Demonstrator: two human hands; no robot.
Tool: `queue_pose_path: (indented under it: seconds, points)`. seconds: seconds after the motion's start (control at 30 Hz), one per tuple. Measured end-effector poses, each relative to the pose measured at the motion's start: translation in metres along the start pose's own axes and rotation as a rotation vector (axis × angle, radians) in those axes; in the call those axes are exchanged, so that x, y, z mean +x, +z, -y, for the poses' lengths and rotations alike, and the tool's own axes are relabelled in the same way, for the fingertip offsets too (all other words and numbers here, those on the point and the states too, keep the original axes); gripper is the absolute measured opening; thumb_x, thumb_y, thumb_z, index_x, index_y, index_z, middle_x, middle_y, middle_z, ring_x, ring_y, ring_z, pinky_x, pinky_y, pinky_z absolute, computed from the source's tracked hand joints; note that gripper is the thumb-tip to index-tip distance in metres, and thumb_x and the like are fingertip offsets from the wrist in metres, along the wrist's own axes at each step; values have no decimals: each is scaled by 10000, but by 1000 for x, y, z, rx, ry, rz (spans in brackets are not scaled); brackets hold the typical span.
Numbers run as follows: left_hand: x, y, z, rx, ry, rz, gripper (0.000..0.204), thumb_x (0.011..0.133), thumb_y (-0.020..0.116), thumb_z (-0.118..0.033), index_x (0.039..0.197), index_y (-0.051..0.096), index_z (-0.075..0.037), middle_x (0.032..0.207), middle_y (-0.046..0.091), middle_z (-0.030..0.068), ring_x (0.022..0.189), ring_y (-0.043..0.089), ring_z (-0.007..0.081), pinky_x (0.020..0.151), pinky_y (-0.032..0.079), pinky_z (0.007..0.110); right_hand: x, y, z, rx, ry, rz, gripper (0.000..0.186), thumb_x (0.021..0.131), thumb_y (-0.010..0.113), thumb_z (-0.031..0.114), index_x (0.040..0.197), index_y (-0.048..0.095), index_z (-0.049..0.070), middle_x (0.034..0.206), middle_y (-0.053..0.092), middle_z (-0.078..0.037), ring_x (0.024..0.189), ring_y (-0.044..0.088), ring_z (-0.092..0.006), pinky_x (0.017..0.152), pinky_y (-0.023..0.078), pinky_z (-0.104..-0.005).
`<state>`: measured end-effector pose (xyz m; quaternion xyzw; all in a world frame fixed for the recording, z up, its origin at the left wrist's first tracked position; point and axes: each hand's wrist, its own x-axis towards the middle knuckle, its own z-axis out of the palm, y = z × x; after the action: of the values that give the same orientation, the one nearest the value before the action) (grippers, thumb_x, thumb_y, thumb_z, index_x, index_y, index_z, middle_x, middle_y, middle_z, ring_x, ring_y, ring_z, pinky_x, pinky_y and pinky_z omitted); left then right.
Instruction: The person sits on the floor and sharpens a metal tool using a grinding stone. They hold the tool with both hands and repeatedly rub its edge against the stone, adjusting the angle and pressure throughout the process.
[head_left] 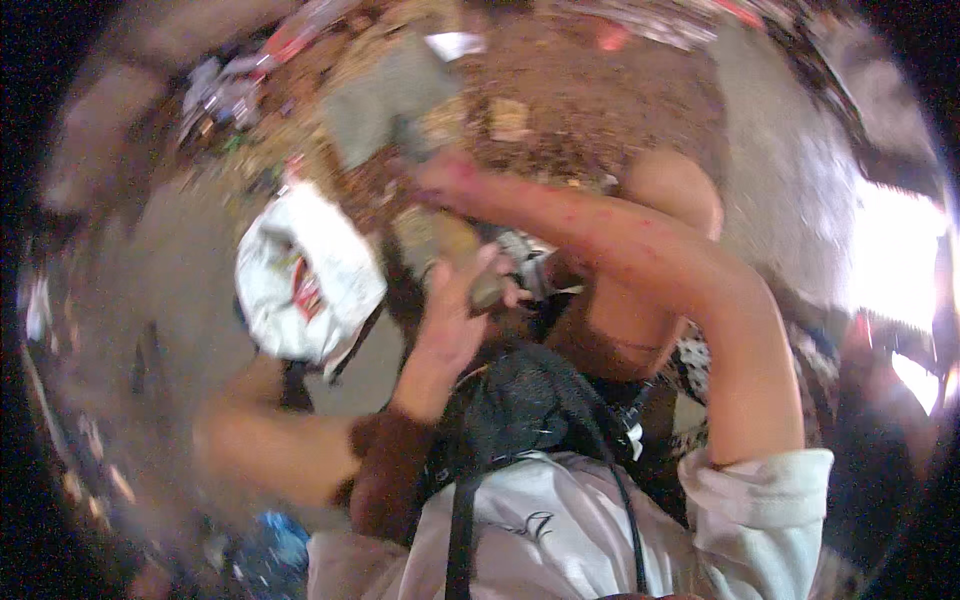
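Note:
My left hand (458,312) is in the middle of the head view, its fingers curled around a small grey-brown lump (487,291) whose kind I cannot make out. My right arm reaches across from the right. At its end my right hand (440,182) is smeared by motion, so its fingers and anything in them do not show clearly. Just beyond it is a flat grey slab-like piece (385,105); whether the hand touches it I cannot tell. A yellowish-brown lump (455,238) lies between the two hands. Left of them sits a white bag (345,265), open at the top, with something red inside.
Brown soil (610,95) with scattered crumbs and a tan chunk (508,120) spreads ahead. A grey concrete-like surface (775,150) runs along the right. Plastic litter (225,90) lies at the far left, something blue (285,540) at the lower left. My bent knees flank the work.

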<state>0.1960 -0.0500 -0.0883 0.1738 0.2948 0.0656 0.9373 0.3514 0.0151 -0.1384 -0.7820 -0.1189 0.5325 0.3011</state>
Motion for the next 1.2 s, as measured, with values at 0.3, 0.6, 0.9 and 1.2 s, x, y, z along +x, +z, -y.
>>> queue_pose_path:
  seconds: [0.3,0.6,0.9,1.2]
  points:
    - [14,1,36,-49,8,-35,153,870,624,-227,923,555,-101,809,576,20,562,515,146,528,452,299,79,-23,-120,-409,-1091,101,281,831,737,291,695,601,86,553,480,18,437,390,-107,421,304,-313]
    - [38,-11,31,-95,-6,-78,169,861,630,-231,877,534,-93,752,570,37,531,525,156,458,405,301,77,-11,-79,-147,-10,111,353,800,750,375,683,589,84,547,516,-16,421,439,-139,411,321,-311]
    - [50,-14,-3,-74,56,-180,245,842,642,-228,935,464,-88,728,535,48,497,516,155,423,393,292,137,-11,-80,-56,-555,471,407,815,742,367,739,593,-3,594,571,-99,472,578,-248,442,459,-385]
    - [38,-16,-21,-82,160,-270,252,842,671,-252,933,491,-101,738,562,60,533,543,181,452,412,322,113,26,-18,-197,-246,291,460,784,765,421,728,591,-2,605,585,-107,474,584,-225,435,457,-371]
